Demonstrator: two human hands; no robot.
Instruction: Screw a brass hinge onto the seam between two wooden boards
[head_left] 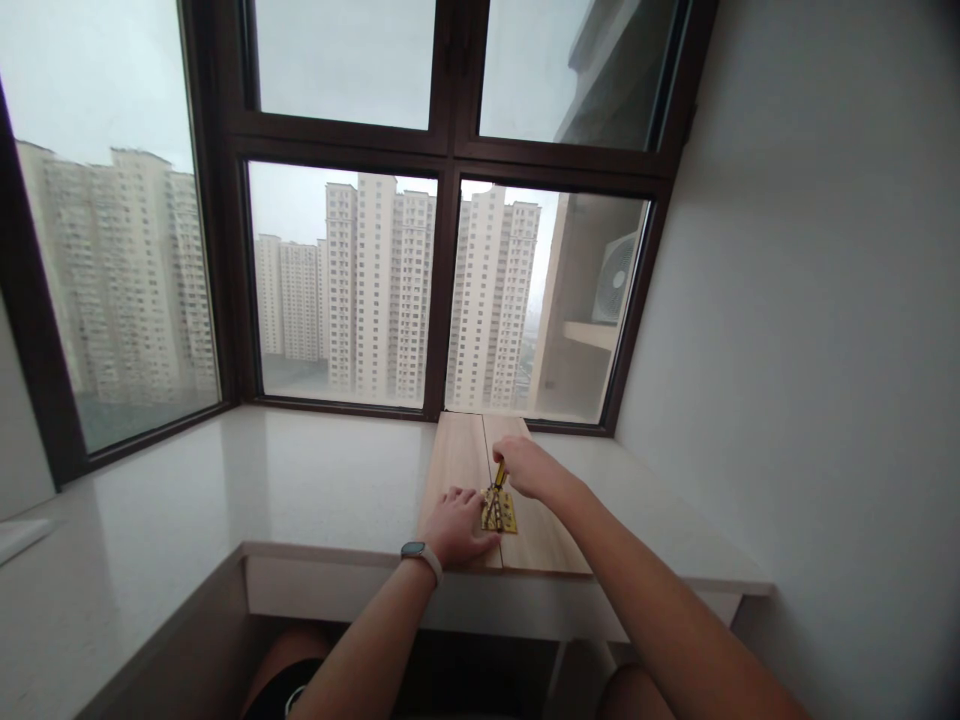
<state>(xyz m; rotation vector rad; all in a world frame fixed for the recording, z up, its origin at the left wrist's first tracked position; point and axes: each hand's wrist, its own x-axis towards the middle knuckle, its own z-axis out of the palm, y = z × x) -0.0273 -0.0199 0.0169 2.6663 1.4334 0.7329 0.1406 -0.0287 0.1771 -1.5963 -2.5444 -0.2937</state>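
A gold-coloured hinge lies across the dark seam between two pale wooden boards. My right hand is closed around a screwdriver with a yellow and dark handle, held upright and slightly tilted. Its lower end comes down at the hinge's upper part; the exact point of contact is too small to make out. On the near part of the left board, my left hand rests flat with fingers apart, its thumb and fingertips beside the hinge's left edge. A watch with a pale strap is on the left wrist.
The boards lie on a glossy white sill, reaching from its front edge back to the dark window frame. A white wall stands at the right. A flat white object sits at the far left. My legs are below the sill.
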